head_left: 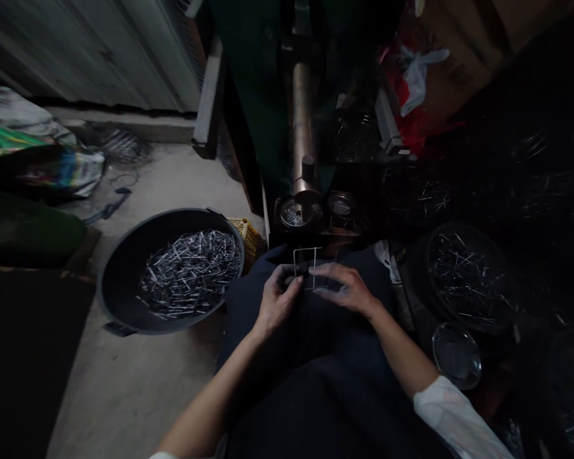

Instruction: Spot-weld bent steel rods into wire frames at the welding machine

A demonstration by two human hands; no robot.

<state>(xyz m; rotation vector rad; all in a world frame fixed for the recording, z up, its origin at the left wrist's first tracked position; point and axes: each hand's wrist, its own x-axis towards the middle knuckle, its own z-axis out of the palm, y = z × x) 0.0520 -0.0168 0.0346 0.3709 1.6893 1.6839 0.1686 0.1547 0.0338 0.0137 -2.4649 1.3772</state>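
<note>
Wire (305, 249), one: thin, bent to squared corners, held upright over the lap (316, 325), before the machine's front edge.

Left hand (275, 303): thumb and fingers closed on the wire's left upright.

Right hand (347, 290): thumb and forefinger narrowly parted, tips at the wire's right upright; whether they grip it cannot be told.

Machine, dark green, with a metal arm (302, 121) reaching forward and ending in a round head. Under the head, a dish (283, 215) of small shiny pieces.

Tub (119, 255), black, two-handled, on the floor (172, 166) to the left; loose metal pieces heaped toward its right rim.

Crate (250, 239), yellow, just beside the tub's upper right rim.

Second heap of metal pieces (463, 274), to the right; its container too dark to make out.

Clear round item (456, 355), near that heap's lower edge.

Sacks (52, 162), printed, on the floor's far left edge.
</note>
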